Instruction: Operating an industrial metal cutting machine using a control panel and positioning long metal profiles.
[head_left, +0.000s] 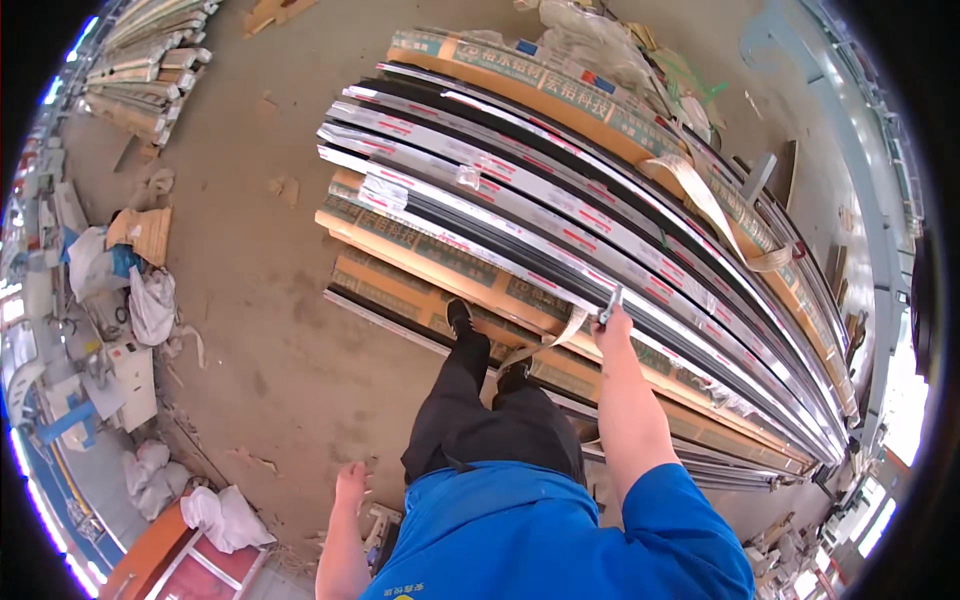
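My right hand [614,326] is closed round a small grey metal hand tool [611,302], its exact kind too small to make out. It is over a long stack of wrapped metal profiles [520,215], next to dark lengths with silver edges. Below it, a pale strap [568,333] loops across brown-wrapped bundles [470,268]. My left hand [350,484] hangs low by my side over the floor, fingers loosely apart and holding nothing. My feet are at the stack's near side, one shoe [460,318] against the brown wrapping.
Another pale strap [705,205] lies over the far bundles. Clear plastic wrap [590,45] is heaped behind the stack. More profiles [150,80] lie at the far left. White bags [152,303] and an orange-edged piece of furniture [150,555] stand along the left.
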